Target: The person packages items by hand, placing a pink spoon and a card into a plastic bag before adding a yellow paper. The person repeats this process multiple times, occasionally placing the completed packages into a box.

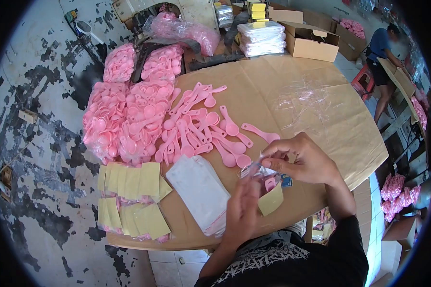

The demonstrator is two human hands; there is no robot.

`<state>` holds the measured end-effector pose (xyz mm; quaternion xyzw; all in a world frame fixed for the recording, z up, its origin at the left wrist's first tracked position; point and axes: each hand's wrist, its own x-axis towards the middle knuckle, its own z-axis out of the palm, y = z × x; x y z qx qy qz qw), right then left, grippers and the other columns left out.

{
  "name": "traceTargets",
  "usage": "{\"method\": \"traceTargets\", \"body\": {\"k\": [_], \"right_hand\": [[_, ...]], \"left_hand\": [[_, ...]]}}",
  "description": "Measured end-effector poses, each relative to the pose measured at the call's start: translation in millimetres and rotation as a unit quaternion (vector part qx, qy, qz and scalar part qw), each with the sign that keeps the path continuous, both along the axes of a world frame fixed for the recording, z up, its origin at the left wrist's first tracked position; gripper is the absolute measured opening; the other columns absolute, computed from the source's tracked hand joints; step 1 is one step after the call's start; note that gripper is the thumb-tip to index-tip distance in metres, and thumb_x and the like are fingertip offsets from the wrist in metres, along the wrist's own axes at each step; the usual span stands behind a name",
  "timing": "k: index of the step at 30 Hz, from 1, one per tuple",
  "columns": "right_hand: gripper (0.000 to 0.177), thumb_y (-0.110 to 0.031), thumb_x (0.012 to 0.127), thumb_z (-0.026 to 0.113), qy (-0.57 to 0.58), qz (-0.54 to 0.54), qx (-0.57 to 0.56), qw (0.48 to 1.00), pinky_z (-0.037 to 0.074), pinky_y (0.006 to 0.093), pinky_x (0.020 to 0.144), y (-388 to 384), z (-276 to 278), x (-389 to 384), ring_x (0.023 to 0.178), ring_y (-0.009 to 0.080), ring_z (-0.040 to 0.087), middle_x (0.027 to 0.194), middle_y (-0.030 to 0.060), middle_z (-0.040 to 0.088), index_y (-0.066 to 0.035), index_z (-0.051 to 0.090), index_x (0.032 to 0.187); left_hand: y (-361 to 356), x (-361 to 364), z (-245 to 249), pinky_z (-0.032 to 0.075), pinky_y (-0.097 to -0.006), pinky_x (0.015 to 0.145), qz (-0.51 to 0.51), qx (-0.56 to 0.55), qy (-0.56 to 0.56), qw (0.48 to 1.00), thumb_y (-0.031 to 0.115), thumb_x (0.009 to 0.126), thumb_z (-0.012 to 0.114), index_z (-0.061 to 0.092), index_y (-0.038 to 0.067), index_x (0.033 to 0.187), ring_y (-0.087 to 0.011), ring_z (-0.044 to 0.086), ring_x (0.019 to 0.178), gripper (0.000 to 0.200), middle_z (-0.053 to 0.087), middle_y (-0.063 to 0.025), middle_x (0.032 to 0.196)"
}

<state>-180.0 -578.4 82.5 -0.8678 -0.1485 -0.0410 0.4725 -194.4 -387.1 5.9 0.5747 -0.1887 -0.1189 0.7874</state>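
Observation:
Both my hands are on a small clear plastic bag (255,168) near the table's front edge. A pink measuring spoon (270,184) and a yellow card (271,201) show in or against it. My right hand (304,160) pinches the bag's upper edge between thumb and fingers. Lower down, my left hand (243,205) grips the bag's left side, its fingers slightly blurred. Just left of that hand lies a stack of flat clear bags (196,191). Beyond my hands spreads a loose heap of pink measuring spoons (191,129), with a single spoon (260,132) apart from it.
Bulging bags of pink spoons (143,112) line the table's left side. Packed sets with yellow cards (136,182) lie in rows at front left. Thin plastic strips (304,103) litter the right. Cardboard boxes (311,48) stand behind; another person (383,52) works at far right.

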Motion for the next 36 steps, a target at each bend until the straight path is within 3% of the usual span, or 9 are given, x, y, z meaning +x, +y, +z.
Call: {"method": "traceTargets", "body": {"k": [3, 6, 12, 17, 18, 28, 31, 33, 36], "right_hand": [[0.014, -0.006, 0.081, 0.072, -0.083, -0.017, -0.018, 0.996, 0.051, 0.0286, 0.060, 8, -3, -1, 0.070, 0.0170, 0.066, 0.081, 0.0063, 0.068, -0.006, 0.070, 0.095], [0.018, -0.007, 0.076, 0.075, -0.294, -0.074, -0.096, 0.948, 0.052, 0.0314, 0.069, 11, -1, 2, 0.084, 0.0198, 0.064, 0.090, 0.0032, 0.067, -0.009, 0.071, 0.093], [0.023, -0.023, 0.072, 0.077, -0.341, 0.008, -0.256, 0.904, 0.050, 0.0332, 0.073, 17, -2, 2, 0.085, 0.0186, 0.061, 0.086, 0.0003, 0.064, -0.013, 0.072, 0.092], [0.023, -0.019, 0.070, 0.076, -0.335, 0.069, -0.315, 0.885, 0.050, 0.0311, 0.074, 6, -3, 9, 0.083, 0.0175, 0.061, 0.083, 0.0000, 0.064, -0.012, 0.071, 0.092], [0.024, -0.018, 0.069, 0.076, -0.336, 0.080, -0.326, 0.880, 0.050, 0.0307, 0.073, 6, -3, 9, 0.082, 0.0172, 0.061, 0.082, 0.0001, 0.064, -0.011, 0.071, 0.092], [0.020, -0.020, 0.066, 0.075, -0.334, 0.053, -0.210, 0.917, 0.051, 0.0333, 0.067, -9, -36, 27, 0.071, 0.0213, 0.061, 0.072, 0.0019, 0.060, -0.009, 0.063, 0.077], [0.019, -0.014, 0.067, 0.076, -0.272, 0.006, -0.112, 0.956, 0.050, 0.0319, 0.060, -19, -22, 23, 0.065, 0.0190, 0.061, 0.071, 0.0027, 0.061, -0.008, 0.060, 0.076], [0.015, -0.010, 0.071, 0.073, -0.228, -0.033, -0.004, 0.973, 0.048, 0.0293, 0.056, -44, -7, 20, 0.063, 0.0147, 0.061, 0.070, 0.0035, 0.062, -0.006, 0.060, 0.077], [0.008, -0.008, 0.076, 0.066, -0.115, 0.045, 0.199, 0.972, 0.047, 0.0265, 0.054, -112, 11, 8, 0.061, 0.0111, 0.060, 0.068, 0.0049, 0.060, -0.002, 0.061, 0.080]], "left_hand": [[0, 1, 1, 0.052, -0.0334, 0.091, 0.035, -0.035, 0.036, 0.998, 0.022, 0.104, 0.039, 0.045, -0.006, 0.128, -0.0231, 0.062, 0.108, 0.037, 0.057, -0.0143, 0.120], [2, 1, 1, 0.054, -0.0347, 0.089, 0.030, 0.038, 0.028, 0.998, 0.020, 0.105, 0.036, 0.045, -0.007, 0.128, -0.0226, 0.062, 0.106, 0.036, 0.056, -0.0158, 0.120], [4, 0, 2, 0.053, -0.0302, 0.088, 0.029, 0.105, -0.034, 0.994, 0.017, 0.105, 0.036, 0.042, -0.006, 0.136, -0.0178, 0.061, 0.104, 0.039, 0.057, -0.0151, 0.119], [-1, -1, -2, 0.037, -0.0288, 0.049, 0.067, 0.190, -0.102, 0.974, 0.008, 0.100, 0.045, 0.046, -0.003, 0.135, -0.0111, 0.045, 0.051, 0.037, 0.052, -0.0105, 0.058], [-1, -1, 7, 0.038, -0.0295, 0.049, 0.064, 0.213, -0.103, 0.970, 0.009, 0.100, 0.045, 0.046, -0.003, 0.135, -0.0117, 0.045, 0.050, 0.038, 0.050, -0.0117, 0.057], [-5, 10, 18, 0.040, -0.0353, 0.050, 0.018, 0.312, -0.109, 0.944, 0.006, 0.096, 0.048, 0.044, -0.005, 0.136, -0.0210, 0.049, 0.046, 0.042, 0.048, -0.0203, 0.058], [0, 11, 21, 0.046, -0.0319, 0.056, -0.052, 0.321, -0.120, 0.938, 0.007, 0.099, 0.044, 0.041, -0.005, 0.138, -0.0191, 0.064, 0.066, 0.041, 0.060, -0.0204, 0.072], [-12, 4, 13, 0.052, -0.0315, 0.068, -0.032, 0.141, -0.052, 0.988, 0.008, 0.102, 0.039, 0.040, -0.005, 0.137, -0.0213, 0.066, 0.089, 0.038, 0.064, -0.0201, 0.092], [-6, 8, 13, 0.056, -0.0279, 0.073, -0.027, 0.078, -0.004, 0.997, 0.011, 0.104, 0.033, 0.040, -0.007, 0.133, -0.0243, 0.067, 0.101, 0.035, 0.062, -0.0196, 0.113]]}}
